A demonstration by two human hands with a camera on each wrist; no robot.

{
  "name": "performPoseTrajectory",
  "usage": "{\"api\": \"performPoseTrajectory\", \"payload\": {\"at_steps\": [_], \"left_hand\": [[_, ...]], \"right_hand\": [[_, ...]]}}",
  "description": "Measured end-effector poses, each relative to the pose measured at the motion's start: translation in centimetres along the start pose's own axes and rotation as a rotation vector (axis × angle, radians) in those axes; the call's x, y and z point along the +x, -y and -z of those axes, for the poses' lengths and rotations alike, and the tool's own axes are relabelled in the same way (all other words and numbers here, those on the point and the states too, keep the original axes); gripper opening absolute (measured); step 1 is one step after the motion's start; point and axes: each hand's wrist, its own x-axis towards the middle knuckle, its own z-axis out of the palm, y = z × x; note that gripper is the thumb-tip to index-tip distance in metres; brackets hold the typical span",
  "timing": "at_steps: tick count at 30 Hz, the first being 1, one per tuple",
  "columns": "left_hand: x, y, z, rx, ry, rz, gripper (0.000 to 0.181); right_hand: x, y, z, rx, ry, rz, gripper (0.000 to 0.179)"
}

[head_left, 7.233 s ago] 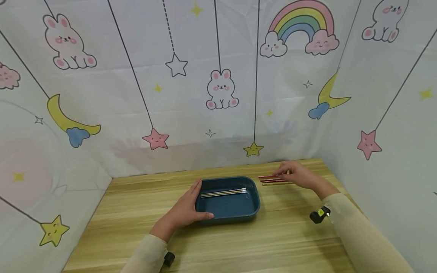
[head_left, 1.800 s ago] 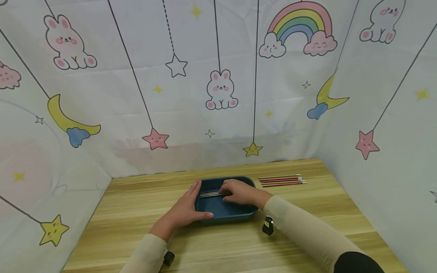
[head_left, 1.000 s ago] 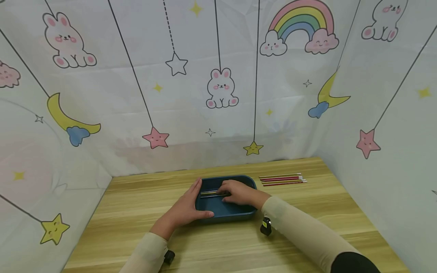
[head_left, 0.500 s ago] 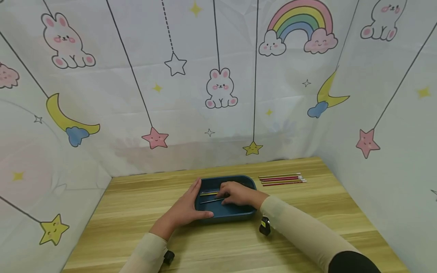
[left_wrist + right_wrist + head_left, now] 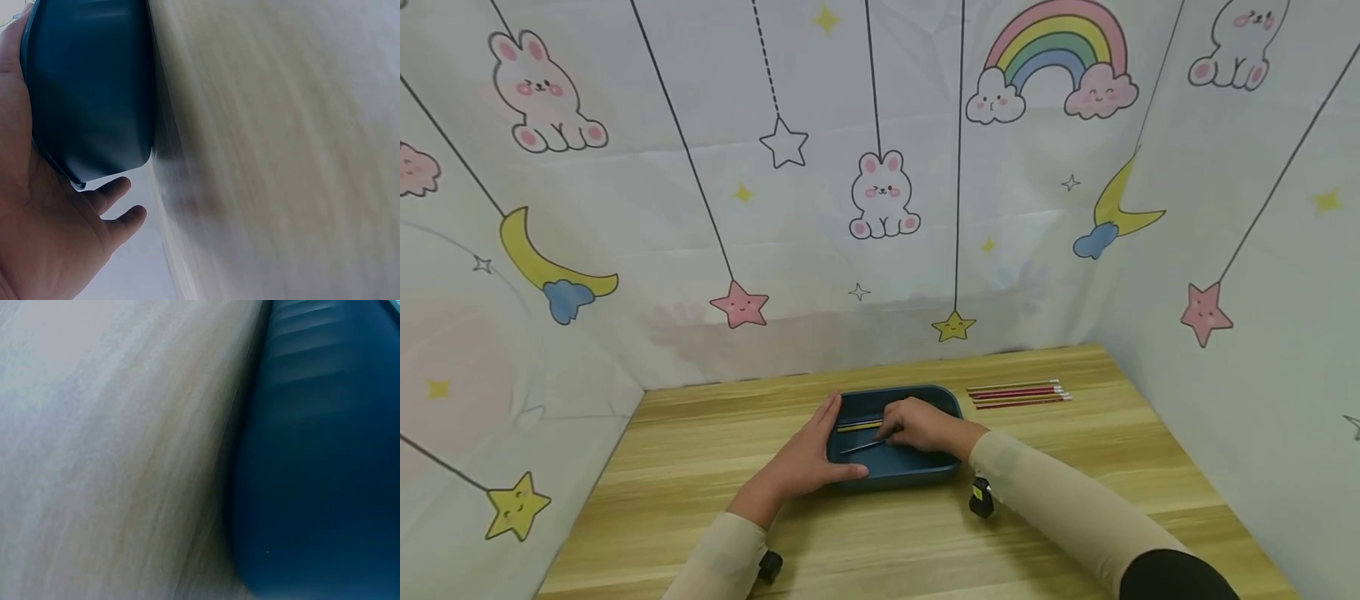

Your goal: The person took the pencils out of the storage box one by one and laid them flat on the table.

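In the head view a dark blue tray (image 5: 910,476) sits on the wooden table. My left hand (image 5: 808,454) spans its left end, thumb along the front rim and straight fingers at the back left side. The left wrist view has this hand (image 5: 53,231) against the tray's wall, two fingers sticking out past the corner. Inside the tray my right hand (image 5: 921,425) pinches a dark, thin pencil (image 5: 861,447), its far end tilting toward the front left. Behind it lie more pencils (image 5: 859,427), partly covered by the fingers. The right wrist view has only the tray's outside and the table.
Several red and gold pencils (image 5: 1018,395) with white erasers lie side by side on the table (image 5: 880,542), right of the tray. A white cloth (image 5: 805,250) printed with bunnies, stars and moons surrounds the table at the back and sides.
My right hand has come from the pencils on the table into the tray. One pencil there has been pinched and drawn toward the front, apart from the others. The left hand stays put.
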Motion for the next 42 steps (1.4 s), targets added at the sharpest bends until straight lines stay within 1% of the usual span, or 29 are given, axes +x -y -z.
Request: {"api": "performPoseTrajectory", "payload": {"at_steps": [7, 14, 25, 33, 37, 42], "left_hand": [[0.0, 0.1, 0.0, -0.001, -0.003, -0.006, 0.129], [0.2, 0.1, -0.1, 0.011, -0.005, -0.010, 0.129], [0.1, 0.1, -0.1, 0.017, -0.007, -0.010, 0.130], [0.0, 0.1, -0.2, 0.015, -0.006, 0.005, 0.131], [-0.1, 0.2, -0.2, 0.015, -0.007, 0.009, 0.132], [-0.1, 0.2, -0.2, 0.022, -0.011, 0.011, 0.133]], "right_hand": [[-0.2, 0.3, 0.1, -0.023, 0.001, -0.016, 0.021], [-0.2, 0.2, 0.1, 0.020, 0.007, -0.032, 0.023], [-0.4, 0.5, 0.3, 0.095, -0.001, -0.026, 0.022], [-0.4, 0.4, 0.5, 0.092, -0.019, -0.022, 0.022], [-0.6, 0.4, 1.0, 0.069, -0.046, -0.009, 0.023], [-1.1, 0.8, 2.3, 0.100, -0.053, 0.005, 0.024]]}}
